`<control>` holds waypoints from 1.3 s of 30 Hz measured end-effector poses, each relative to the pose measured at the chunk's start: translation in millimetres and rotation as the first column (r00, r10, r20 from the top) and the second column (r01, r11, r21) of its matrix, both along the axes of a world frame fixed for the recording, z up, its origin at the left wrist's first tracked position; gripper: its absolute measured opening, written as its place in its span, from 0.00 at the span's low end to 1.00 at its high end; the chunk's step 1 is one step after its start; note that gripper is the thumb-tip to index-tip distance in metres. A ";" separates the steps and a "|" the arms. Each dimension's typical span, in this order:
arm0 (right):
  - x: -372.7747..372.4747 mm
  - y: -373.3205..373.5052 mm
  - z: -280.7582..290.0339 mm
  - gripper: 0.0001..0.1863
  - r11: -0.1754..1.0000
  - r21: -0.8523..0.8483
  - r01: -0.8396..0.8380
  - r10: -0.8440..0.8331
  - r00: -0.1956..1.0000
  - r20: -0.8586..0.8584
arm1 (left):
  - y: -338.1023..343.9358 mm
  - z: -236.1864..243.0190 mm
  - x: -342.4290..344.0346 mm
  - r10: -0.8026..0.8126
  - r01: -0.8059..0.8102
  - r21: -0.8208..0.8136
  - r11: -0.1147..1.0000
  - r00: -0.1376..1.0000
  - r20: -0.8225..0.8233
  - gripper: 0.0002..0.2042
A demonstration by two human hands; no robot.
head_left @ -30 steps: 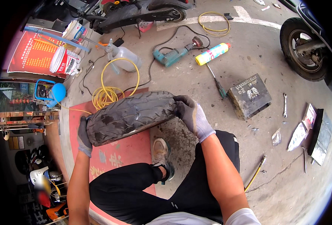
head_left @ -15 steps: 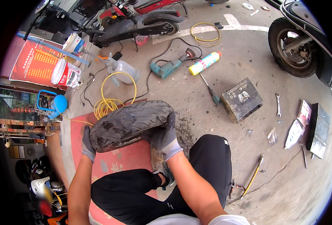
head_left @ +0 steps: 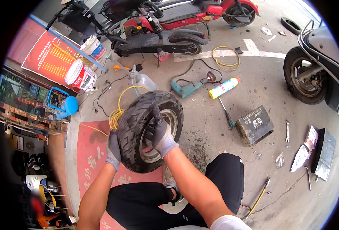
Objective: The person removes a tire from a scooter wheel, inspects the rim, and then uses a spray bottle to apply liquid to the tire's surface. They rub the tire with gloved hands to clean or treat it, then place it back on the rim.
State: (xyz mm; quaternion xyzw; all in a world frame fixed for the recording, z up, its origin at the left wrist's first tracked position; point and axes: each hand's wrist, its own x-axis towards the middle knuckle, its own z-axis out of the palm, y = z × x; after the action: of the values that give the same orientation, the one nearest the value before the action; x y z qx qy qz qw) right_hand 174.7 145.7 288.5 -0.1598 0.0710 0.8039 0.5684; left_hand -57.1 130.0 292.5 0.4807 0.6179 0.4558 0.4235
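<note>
A black, worn tyre (head_left: 133,117) with a dusty silver rim (head_left: 172,119) inside it stands tilted in front of me, its side turned to the right. My left hand (head_left: 113,150), in a grey glove, grips the tread at the left. Across the near sidewall and rim opening lies my right hand (head_left: 162,137), also gloved, holding the tyre with its fingers bent; some fingertips are hard to make out against the black rubber. Under the tyre is a red mat (head_left: 91,145) with pale lettering. My bent knees are close below.
Beyond the tyre lie a coiled yellow hose (head_left: 115,118), a clear spray bottle (head_left: 144,82), a teal power tool (head_left: 188,89) and a yellow can (head_left: 224,88). To the right are a screwdriver (head_left: 229,118), a black battery (head_left: 255,124) and a wrench (head_left: 288,130). Scooters (head_left: 165,44) stand behind.
The tyre has turned from lying tread toward me to more upright, showing its rim. My right hand has moved from its right end onto the side. The view has shifted left.
</note>
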 end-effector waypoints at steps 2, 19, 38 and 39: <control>-12.9 8.2 -0.7 0.33 0.992 0.121 -0.020 -0.012 0.965 0.262 | 7.0 2.4 16.1 -0.016 0.034 0.095 0.995 0.984 -0.180 0.26; 40.8 28.9 -42.3 0.27 0.974 0.203 -0.103 0.046 0.963 0.267 | -37.5 -9.9 134.9 0.086 -0.016 0.250 0.968 0.959 -0.271 0.16; 116.7 -91.5 -56.3 0.22 0.961 0.275 0.030 -0.275 0.220 0.936 | 8.2 -8.0 165.2 -0.109 0.209 0.176 0.962 0.884 -0.454 0.20; 129.4 -77.9 -44.8 0.19 0.942 0.322 0.092 -0.332 0.124 0.935 | 7.1 -12.5 156.7 -0.135 0.219 0.176 0.960 0.909 -0.395 0.19</control>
State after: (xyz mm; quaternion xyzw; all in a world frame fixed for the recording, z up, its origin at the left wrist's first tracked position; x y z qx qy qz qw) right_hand 304.1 67.8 243.7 -0.5754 -0.3665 0.4205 0.5981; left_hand 99.5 137.1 280.0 0.6570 0.5885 0.3782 0.2811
